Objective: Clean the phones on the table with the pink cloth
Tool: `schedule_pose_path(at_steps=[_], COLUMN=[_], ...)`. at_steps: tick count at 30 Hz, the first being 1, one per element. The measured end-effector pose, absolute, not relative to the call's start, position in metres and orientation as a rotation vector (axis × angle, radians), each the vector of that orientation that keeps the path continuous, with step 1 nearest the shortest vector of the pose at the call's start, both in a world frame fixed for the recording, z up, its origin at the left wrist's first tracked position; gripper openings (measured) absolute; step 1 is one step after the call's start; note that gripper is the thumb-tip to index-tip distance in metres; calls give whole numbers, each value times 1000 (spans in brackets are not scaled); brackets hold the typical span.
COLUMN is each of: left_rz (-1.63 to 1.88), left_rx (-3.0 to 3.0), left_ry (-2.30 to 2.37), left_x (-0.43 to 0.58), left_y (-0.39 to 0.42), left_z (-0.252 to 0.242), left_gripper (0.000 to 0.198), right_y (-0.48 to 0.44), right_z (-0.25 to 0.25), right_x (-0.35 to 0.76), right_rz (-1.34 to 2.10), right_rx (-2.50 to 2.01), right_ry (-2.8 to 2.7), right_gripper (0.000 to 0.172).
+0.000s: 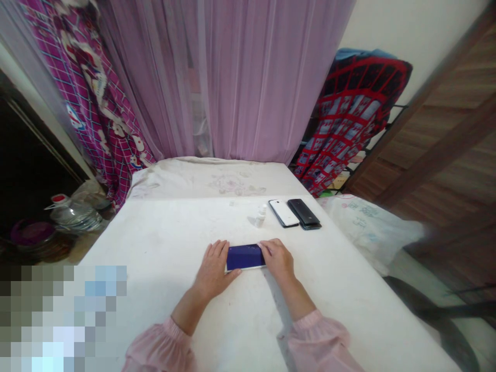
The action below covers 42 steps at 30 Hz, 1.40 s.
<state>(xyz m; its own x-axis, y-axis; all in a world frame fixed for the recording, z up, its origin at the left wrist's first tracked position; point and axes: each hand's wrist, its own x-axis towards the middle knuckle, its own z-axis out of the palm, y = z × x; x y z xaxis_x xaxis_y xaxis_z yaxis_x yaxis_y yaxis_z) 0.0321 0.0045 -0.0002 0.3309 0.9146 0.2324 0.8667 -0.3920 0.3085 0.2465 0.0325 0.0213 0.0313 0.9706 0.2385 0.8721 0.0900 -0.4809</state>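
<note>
A phone with a dark blue face (245, 257) lies sideways on the white cloth, between my two hands. My left hand (215, 268) grips its left end, with the thumb along the near edge. At the right end, my right hand (277, 259) has its fingers closed on the phone's top corner. Just beyond the phone stands a small clear bottle (261, 216). To the bottle's right lie a white phone (284, 213) and a stack of black phones (304, 213).
The white-covered table (163, 232) reaches back to purple curtains (256, 77). On the floor at left is a large water bottle with a red cap (75, 216). A white plastic bag (372, 222) sits beside the table's right edge.
</note>
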Motion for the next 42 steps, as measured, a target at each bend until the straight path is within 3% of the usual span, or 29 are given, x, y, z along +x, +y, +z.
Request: schedule_pose_path(at_steps=[10,20,31,42], left_rz=[555,531,558,518], left_rx=[2457,2474,2454,2454], left_ry=[1654,1666,1640,1646], left_x=[31,31,31,31], left_y=[3,2,3,3], left_z=[0,0,-1,1], left_gripper=[68,68,69,67], right_y=[-18,35,-9,38], right_z=[14,29,15,25], right_x=[260,236,251,239], right_rz=[242,205,226,156], right_rx=[-1648,-1826,-1715,-1737], right_ry=[-1921,-1929,-1945,-2003], right_gripper=[22,18,19,19])
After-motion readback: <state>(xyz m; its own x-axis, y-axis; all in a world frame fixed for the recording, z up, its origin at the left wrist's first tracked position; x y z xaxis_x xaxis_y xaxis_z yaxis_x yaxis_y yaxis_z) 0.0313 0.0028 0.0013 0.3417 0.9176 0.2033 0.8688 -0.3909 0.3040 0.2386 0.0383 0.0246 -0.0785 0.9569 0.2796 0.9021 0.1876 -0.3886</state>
